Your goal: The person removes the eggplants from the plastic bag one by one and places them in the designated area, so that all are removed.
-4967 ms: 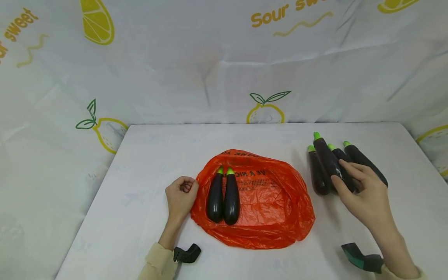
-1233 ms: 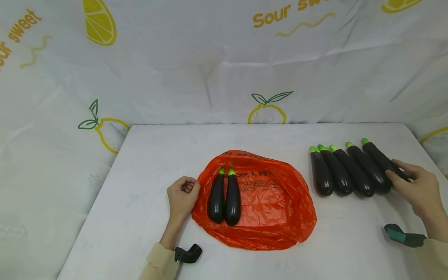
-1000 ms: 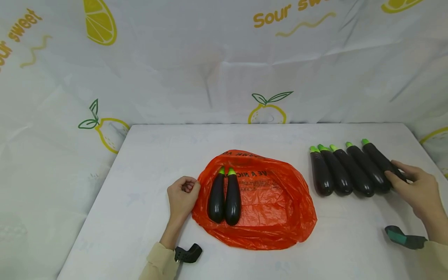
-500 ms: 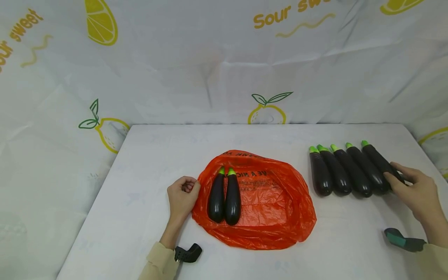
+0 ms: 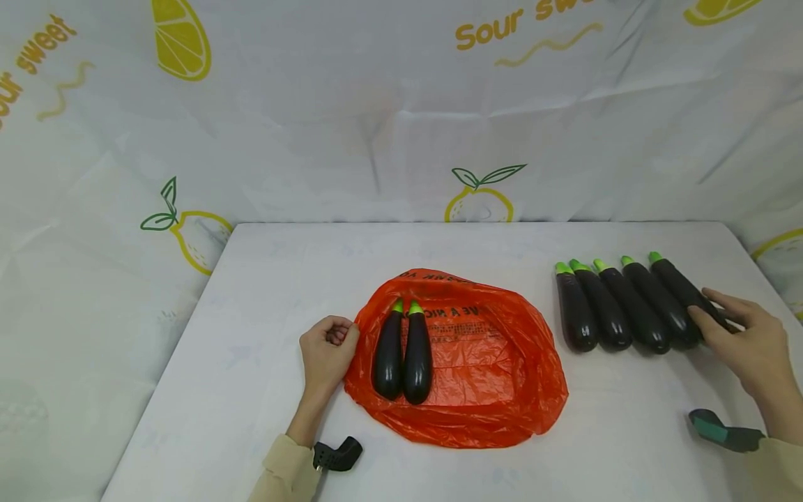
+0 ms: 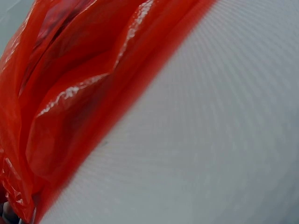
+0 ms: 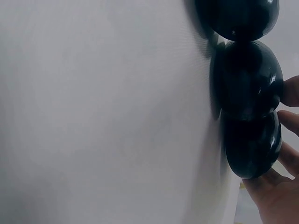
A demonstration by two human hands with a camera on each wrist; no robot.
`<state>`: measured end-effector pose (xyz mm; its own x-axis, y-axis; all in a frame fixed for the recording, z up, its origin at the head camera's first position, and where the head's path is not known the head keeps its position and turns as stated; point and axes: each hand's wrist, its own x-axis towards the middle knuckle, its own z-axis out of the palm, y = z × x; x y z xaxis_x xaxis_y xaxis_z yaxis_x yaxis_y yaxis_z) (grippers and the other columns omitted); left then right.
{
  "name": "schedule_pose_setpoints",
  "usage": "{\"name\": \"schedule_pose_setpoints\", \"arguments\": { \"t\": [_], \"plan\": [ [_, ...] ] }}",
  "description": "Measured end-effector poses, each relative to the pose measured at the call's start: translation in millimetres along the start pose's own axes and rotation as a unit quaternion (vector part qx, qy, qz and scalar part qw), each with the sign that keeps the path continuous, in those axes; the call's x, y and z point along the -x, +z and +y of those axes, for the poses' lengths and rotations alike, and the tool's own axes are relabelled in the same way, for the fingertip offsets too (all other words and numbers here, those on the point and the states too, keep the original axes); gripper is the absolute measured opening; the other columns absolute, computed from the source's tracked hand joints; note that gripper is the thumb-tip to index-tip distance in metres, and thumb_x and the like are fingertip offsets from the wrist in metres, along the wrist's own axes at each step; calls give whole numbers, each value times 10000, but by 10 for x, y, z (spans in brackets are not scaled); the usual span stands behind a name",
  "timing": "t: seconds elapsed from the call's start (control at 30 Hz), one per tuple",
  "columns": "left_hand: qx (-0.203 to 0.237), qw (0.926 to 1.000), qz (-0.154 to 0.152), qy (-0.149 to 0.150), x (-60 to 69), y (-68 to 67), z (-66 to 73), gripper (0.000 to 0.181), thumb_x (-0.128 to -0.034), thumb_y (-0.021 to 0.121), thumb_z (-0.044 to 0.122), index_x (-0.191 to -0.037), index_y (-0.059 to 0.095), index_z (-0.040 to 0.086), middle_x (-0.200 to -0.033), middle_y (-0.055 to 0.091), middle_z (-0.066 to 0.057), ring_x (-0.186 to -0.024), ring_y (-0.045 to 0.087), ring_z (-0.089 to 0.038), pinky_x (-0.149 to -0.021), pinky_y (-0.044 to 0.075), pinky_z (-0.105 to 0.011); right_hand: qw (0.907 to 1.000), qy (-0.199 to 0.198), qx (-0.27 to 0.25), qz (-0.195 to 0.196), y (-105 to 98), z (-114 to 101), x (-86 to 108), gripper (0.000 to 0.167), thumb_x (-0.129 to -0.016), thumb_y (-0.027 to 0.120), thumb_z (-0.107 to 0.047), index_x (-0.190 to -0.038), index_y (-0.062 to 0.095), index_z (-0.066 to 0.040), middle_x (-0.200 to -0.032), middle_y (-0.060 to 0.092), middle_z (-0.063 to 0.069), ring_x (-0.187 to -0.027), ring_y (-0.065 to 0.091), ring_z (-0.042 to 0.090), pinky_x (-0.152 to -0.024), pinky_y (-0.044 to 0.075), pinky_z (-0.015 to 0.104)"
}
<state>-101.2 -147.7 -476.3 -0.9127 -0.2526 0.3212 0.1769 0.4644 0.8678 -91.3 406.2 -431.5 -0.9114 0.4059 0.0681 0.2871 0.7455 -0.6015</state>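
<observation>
A red plastic bag (image 5: 477, 413) lies spread open mid-table, with two dark eggplants (image 5: 387, 359) side by side on its left part. My left hand (image 5: 327, 354) pinches the bag's left edge between thumb and curled fingers. In the left wrist view the bag (image 6: 88, 88) fills the upper left; the fingers are mostly hidden. To the right, several eggplants (image 5: 578, 317) with green stems lie in a slanted row. My right hand (image 5: 749, 341) grips the lower end of the rightmost eggplant (image 5: 677, 282). In the right wrist view fingers curl around that eggplant (image 7: 252, 147), which touches its neighbour.
All this is on a white-covered table (image 5: 263, 272). Behind it hangs a white cloth (image 5: 301, 146) printed with lemons. Each wrist wears a dark camera mount (image 5: 339, 454). White table surface separates the bag from the eggplant row.
Five seconds ago my right hand held an eggplant above the right-hand pile; now the eggplants lie in a row and the hand is farther right. Over the last second both hands are nearly still.
</observation>
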Motion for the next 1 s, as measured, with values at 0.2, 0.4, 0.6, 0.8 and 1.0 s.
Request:
{"name": "schedule_pose_setpoints", "arguments": {
  "t": [0.2, 0.4, 0.6, 0.8, 1.0],
  "plan": [
    [-6, 10000, -1, 0, 3, -1, -1, 53, -845, 698, 58, -800, 721, 46, -661, 617, -80, -606, 497, -91, -578, 456, -173, 9999, -81, -34, 58, 3, 5, 16, 549, -1022, 509, -180, -1505, 398, 59, -1536, 347, 405, -1373, 356, 612, -1212, 270, 621],
    [-60, 10000, 5, -48, 7, -3, 0, 57, -848, 697, 62, -799, 721, 43, -662, 620, -81, -606, 497, -91, -579, 457, -174, 9997, 80, -88, 194, -1, -10, 41, 548, -1028, 513, -200, -1505, 398, 43, -1587, 323, 347, -1484, 315, 491, -1271, 247, 476],
    [-76, 10000, -7, -34, 8, -5, 3, 52, -849, 700, 65, -806, 722, 47, -667, 620, -79, -613, 500, -101, -587, 462, -175, 9989, 72, -234, 404, -21, -71, 75, 540, -1025, 537, -224, -1499, 436, 13, -1630, 326, 246, -1554, 303, 201, -1270, 240, 272],
    [-76, 10000, -15, -48, 4, -1, 2, 53, -848, 699, 64, -802, 721, 49, -665, 618, -77, -609, 500, -102, -584, 461, -179, 9969, -269, -440, 591, -39, -113, 112, 517, -1010, 577, -217, -1461, 490, 20, -1546, 444, -56, -1339, 363, -129, -1224, 267, 175],
    [-50, 10000, -18, -36, 0, -1, 9, 55, -847, 697, 55, -798, 720, 50, -662, 614, -77, -608, 499, -100, -580, 455, -181, 9931, -592, -692, 738, -57, -198, 140, 504, -995, 613, -204, -1440, 526, 15, -1315, 423, -342, -1103, 296, -262, -1184, 288, 120]
  ]
}}
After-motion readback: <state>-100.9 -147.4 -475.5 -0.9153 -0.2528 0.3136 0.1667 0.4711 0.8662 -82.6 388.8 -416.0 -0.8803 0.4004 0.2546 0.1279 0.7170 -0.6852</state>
